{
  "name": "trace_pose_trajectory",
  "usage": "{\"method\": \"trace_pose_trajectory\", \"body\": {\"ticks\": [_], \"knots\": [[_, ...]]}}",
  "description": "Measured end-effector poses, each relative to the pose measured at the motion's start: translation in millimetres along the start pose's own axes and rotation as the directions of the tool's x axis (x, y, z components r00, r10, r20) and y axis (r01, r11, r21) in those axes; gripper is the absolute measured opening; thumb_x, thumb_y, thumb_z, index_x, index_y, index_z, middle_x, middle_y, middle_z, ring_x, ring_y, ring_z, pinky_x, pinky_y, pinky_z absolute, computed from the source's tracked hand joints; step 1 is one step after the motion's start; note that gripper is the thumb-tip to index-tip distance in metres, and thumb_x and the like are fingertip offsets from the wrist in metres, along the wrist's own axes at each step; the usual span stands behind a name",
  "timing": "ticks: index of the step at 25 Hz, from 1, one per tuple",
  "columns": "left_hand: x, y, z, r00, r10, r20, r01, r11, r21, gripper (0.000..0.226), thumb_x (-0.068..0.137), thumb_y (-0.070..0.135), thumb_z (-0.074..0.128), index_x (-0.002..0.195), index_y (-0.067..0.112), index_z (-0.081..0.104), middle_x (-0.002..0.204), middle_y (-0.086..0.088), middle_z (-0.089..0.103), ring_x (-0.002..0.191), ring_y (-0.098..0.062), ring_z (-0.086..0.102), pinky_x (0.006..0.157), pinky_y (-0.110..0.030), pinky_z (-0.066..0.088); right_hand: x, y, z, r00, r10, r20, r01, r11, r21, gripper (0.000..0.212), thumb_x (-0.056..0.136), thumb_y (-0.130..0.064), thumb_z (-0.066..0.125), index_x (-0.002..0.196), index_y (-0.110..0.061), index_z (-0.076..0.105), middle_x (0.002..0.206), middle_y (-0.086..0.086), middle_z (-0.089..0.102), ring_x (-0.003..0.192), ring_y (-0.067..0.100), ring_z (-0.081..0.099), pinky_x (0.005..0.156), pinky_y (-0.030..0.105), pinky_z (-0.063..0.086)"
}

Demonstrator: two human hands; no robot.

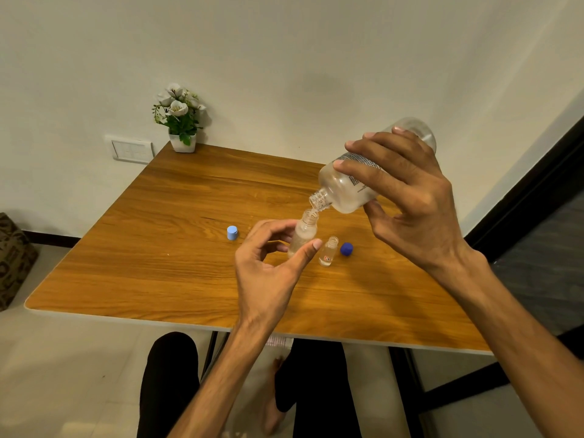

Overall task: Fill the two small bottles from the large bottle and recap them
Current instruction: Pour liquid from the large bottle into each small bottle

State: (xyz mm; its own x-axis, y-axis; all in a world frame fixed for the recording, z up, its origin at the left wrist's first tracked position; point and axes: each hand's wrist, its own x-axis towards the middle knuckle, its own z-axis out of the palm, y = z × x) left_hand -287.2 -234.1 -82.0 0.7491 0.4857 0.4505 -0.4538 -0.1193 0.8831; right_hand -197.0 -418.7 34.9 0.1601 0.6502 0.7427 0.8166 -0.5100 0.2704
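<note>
Wooden table (158, 248); above it, large bottle (354, 184) tipped in gripping right hand (407, 197), mouth over small bottle (304, 233) steadied by left hand (268, 263). Beside it, second small bottle (328, 251), caps off. Likely risks: overshoot, spill, toppling.

Wooden table (164, 235) w/ pale edge is filling the mid frame. White-flower plant in a white pot (180, 120) is sitting at its far left corner, vs the wall. Wall switch plate (132, 150) is showing just left. Patterned cushion (12, 257) is lying at far left.
</note>
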Motion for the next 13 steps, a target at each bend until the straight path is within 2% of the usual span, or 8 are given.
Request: {"method": "trace_pose_trajectory", "body": {"ticks": [13], "knots": [[0.6, -1.3, -0.4, 1.0, -0.004, -0.009, 0.004, 1.0, -0.015, 0.034, 0.076, 0.014, 0.093, 0.106, 0.013, 0.078, 0.105, -0.003, 0.076, 0.093, -0.021, 0.071, 0.076, -0.026, 0.055, 1.4, -0.4, 1.5, 1.0, -0.016, 0.003, 0.016, 1.0, -0.009, 0.048, 0.087, 0.004, 0.073, 0.133, -0.008, 0.072, 0.141, 0.015, 0.067, 0.135, 0.037, 0.058, 0.122, 0.051, 0.039]]}}
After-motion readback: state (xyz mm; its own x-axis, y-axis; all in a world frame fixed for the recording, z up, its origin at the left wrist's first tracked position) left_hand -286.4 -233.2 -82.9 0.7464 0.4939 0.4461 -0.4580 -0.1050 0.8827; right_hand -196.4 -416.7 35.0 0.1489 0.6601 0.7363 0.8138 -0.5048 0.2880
